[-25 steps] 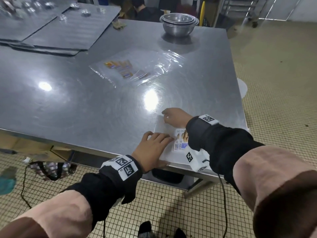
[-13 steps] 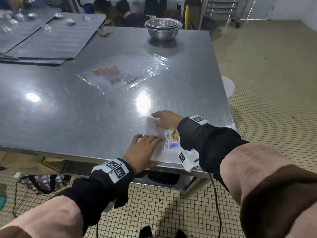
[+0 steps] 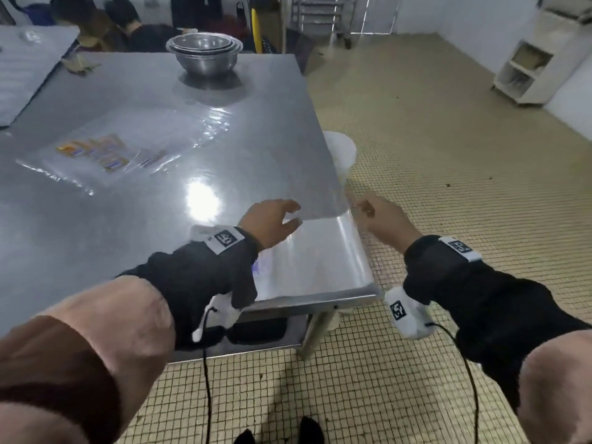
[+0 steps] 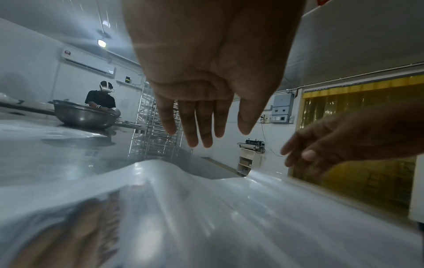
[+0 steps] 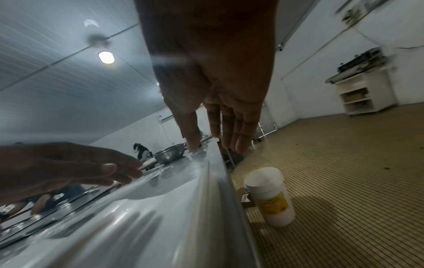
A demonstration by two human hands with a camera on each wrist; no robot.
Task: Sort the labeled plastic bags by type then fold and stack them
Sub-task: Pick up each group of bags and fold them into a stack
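Plastic bag (image 3: 307,261), clear and folded, lies flat on the near right corner of the steel bench (image 3: 128,225), its right edge along the bench's right rim; a printed label shows faintly through the film beside the left sleeve. The left hand (image 3: 269,224) hovers over the bag's far edge, its grip wide with fingers spread and nearly straight, holding nothing; the left wrist view shows a gap between the fingertips (image 4: 192,141) and the film (image 4: 229,208). The right hand (image 3: 381,219) sits at the bench's right rim by the bag's far right corner, its grip loose, thumb over the bench top and fingers hanging past the rim; whether it pinches the film cannot be told. Farther left on the bench lies a spread of clear labeled bags (image 3: 121,149), well apart from the folded one. Nested steel bowls (image 3: 205,54) stand at the far edge. A white plastic container (image 5: 270,195) stands on the tiled floor beside the bench.
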